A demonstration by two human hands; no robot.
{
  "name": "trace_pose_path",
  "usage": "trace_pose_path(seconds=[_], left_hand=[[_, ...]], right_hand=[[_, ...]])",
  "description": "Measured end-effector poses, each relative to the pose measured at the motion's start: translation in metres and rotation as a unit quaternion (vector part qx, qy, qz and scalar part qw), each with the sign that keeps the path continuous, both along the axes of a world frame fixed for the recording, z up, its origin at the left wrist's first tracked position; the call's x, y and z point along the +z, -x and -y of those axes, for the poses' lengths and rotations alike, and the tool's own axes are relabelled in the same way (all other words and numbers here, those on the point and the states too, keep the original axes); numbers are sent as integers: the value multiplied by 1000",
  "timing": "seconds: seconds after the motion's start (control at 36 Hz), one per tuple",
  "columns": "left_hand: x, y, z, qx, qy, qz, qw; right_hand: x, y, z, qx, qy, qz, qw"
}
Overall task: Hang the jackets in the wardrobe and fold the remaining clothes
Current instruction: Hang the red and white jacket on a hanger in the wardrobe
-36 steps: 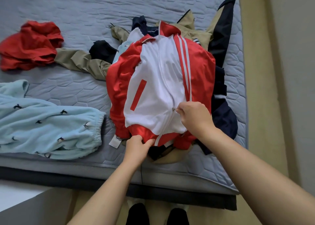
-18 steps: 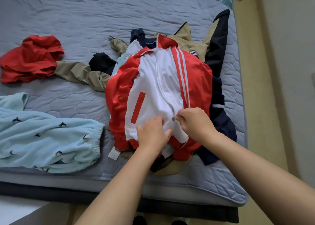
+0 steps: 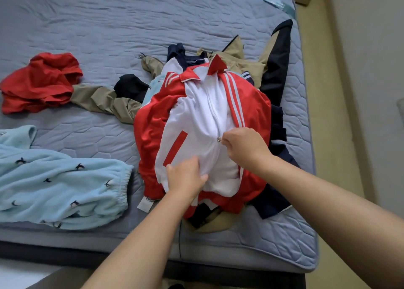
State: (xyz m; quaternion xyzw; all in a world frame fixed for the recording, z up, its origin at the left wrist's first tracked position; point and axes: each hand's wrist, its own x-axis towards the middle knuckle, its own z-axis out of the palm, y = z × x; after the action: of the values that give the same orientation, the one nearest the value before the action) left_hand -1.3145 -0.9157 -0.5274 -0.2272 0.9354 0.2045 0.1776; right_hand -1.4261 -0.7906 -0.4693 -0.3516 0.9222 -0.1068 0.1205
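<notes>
A red and white track jacket [image 3: 196, 118] lies front-up on top of a pile of clothes on the bed. My right hand [image 3: 242, 146] pinches the metal zipper pull [image 3: 218, 139] halfway up the jacket's front. Lower down, my left hand [image 3: 185, 176] grips the white fabric beside the zipper line. Under the jacket lie a tan and navy jacket [image 3: 271, 65] and a tan sleeve [image 3: 105, 101] that sticks out to the left.
A crumpled red garment [image 3: 43, 80] lies at the left of the grey-blue mattress [image 3: 131, 26]. Light blue fleece trousers with a bird print [image 3: 59, 183] lie at the near left. The bed's right edge meets a narrow strip of floor and a wall.
My left hand left the jacket's red hem and moved up onto the white front panel. My right hand has drawn the zipper pull up the jacket's front.
</notes>
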Motion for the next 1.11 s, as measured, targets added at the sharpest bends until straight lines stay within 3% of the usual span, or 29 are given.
trace_pose_path(seconds=[0.14, 0.47, 0.81, 1.11], left_hand=[[14, 34, -8, 37, -18, -89, 995], [11, 23, 15, -31, 33, -69, 997], [-23, -51, 52, -28, 77, 113, 990], [10, 19, 12, -77, 24, -76, 994]], right_hand=[[6, 4, 2, 0, 7, -8, 1000], [7, 13, 2, 24, -99, -48, 994], [22, 28, -15, -17, -68, -70, 995], [23, 24, -12, -5, -13, -50, 999]])
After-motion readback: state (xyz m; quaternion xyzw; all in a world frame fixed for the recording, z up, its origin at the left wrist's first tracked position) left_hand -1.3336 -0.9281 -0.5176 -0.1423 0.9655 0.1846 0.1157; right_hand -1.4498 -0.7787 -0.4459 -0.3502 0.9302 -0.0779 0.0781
